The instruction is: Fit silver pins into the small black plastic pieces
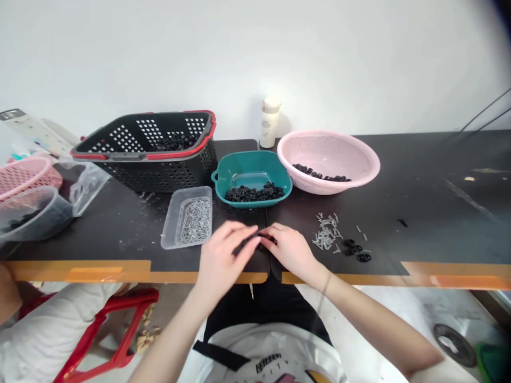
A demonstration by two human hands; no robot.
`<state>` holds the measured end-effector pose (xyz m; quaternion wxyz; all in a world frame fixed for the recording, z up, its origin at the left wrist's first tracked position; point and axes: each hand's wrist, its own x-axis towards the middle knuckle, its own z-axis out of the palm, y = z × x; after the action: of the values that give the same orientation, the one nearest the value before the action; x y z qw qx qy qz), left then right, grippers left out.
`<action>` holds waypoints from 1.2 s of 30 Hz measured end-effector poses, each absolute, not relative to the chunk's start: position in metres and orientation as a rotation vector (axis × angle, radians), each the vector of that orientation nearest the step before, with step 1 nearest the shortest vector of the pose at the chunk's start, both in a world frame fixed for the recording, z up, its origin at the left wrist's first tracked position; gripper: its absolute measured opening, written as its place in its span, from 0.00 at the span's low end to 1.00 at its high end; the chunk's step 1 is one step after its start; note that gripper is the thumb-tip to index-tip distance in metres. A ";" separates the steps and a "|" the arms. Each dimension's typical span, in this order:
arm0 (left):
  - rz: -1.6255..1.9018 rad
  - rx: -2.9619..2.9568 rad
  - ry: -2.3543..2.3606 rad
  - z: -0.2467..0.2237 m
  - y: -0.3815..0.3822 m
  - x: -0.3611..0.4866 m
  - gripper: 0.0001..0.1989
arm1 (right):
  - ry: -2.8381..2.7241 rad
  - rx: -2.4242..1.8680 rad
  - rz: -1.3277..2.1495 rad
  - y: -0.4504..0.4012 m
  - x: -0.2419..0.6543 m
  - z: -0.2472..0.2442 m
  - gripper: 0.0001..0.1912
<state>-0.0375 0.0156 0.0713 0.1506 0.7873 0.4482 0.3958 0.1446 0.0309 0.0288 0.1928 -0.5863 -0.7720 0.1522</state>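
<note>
While the left hand (pixel 221 260) and right hand (pixel 289 251) meet above the near edge of the black table (pixel 439 186), each grip is pressed together on a small black piece (pixel 259 236), which the fingers partly hide. Just left of the left hand sits a clear plastic tray (pixel 170 223) full of metal pins. Straight ahead, a teal tray (pixel 251 170) holds a heap of black rings (pixel 254 193). Right of the right hand lie loose pins (pixel 326 232) and a few black rings (pixel 353 250). Farther off, a pink colander (pixel 351 159) holds more rings, and a black plastic basket (pixel 203 159) stands far left.
</note>
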 end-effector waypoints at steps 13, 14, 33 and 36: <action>-0.188 2.581 1.408 0.093 0.212 0.052 0.12 | -1.587 -1.626 0.610 -0.014 0.253 0.040 0.14; -0.227 2.564 1.402 0.089 0.219 0.058 0.14 | -1.534 -1.666 0.574 -0.018 0.267 0.039 0.15; 0.517 2.377 1.171 0.150 0.152 0.039 0.11 | -1.577 -2.240 0.376 0.011 0.353 0.017 0.13; 0.644 1.875 0.843 0.154 0.099 0.026 0.11 | -1.692 -2.210 0.373 0.022 0.345 0.015 0.10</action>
<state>0.0256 0.0986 0.1537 0.4740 0.7664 0.3445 0.2632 0.3447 0.0220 0.0155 0.1658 -0.7761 -0.5941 0.1311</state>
